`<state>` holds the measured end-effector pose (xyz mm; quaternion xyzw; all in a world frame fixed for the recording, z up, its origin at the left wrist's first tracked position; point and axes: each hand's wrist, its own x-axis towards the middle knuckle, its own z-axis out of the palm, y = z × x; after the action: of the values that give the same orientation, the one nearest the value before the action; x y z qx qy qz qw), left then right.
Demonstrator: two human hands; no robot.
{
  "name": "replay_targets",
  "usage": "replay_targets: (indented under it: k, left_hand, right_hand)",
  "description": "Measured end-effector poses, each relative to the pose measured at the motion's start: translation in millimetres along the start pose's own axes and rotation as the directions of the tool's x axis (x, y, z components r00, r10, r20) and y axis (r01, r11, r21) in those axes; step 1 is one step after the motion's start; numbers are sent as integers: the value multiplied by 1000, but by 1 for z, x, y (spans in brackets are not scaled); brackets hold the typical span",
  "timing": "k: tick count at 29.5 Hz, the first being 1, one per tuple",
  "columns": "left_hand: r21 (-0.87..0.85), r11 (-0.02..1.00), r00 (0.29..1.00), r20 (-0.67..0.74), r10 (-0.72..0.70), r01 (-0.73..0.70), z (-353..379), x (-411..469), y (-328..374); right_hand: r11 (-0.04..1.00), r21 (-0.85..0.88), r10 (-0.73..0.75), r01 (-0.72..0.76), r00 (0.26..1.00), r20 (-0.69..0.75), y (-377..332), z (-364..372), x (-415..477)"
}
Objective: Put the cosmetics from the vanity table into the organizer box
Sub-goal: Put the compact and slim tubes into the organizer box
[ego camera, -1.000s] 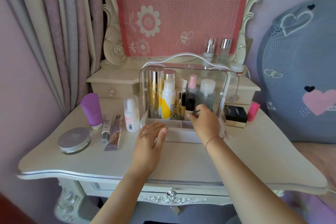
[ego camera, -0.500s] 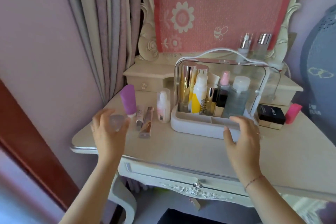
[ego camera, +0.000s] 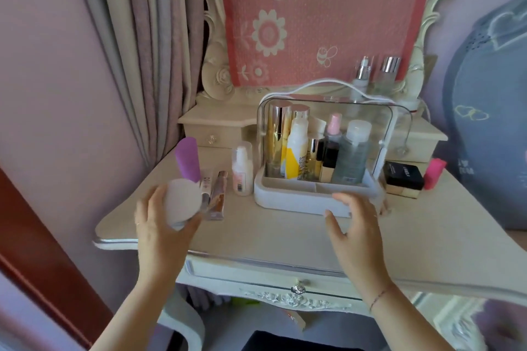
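I have the round compact [ego camera: 182, 201] in my left hand [ego camera: 162, 225], fingers clamped around its rim, lifted off the vanity table [ego camera: 271, 234] at lower left of centre; its flat face tilts toward the camera, and motion blur softens it, so I cannot say for sure whether the lid sits fully closed. My right hand [ego camera: 356, 225] is empty, fingers spread apart, hovering just in front of the organizer box [ego camera: 302, 199], near its front wall but, as far as I can judge, not touching it.

The relation that matters: the box lies to the right of my left hand and a little higher in the frame; its open front faces me, and the shallow front tray looks bare while the rear row is packed with upright bottles; so I judge the compact must travel rightward and go in flat, disc face up, into that front tray. The right hand is nearer the box and could steady it; the left carries the load.

Still out on the table, just behind the compact: a purple tube [ego camera: 188, 159], two slim tubes [ego camera: 212, 194] lying with long axes running away from me, a small white pump bottle [ego camera: 242, 169]; at right of the box, a black case [ego camera: 403, 175] and a pink item [ego camera: 433, 172].
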<state>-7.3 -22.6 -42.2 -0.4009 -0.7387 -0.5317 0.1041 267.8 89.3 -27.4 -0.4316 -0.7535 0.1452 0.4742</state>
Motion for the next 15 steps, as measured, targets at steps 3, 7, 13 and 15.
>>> replay_targets:
  k: [3,7,13,15]
  left_hand:
    - [-149,966,954,180,238,-213,27,-29,54]
    - [-341,875,847,290,446,-344,77,-49,121]
    - [-406,905,827,462,321,-124,143,-54,179]
    - [-411,912,803,540,254,-13,160,-53,190]
  right_hand:
    - [912,277,187,-302,908,374,-15,-7,2]
    - [753,424,255,-503,817,517,-9,-22,19]
    - [787,434,372,-439,898,233,33,-59,63]
    - [901,261,322,-347,937,133,46,-61,78]
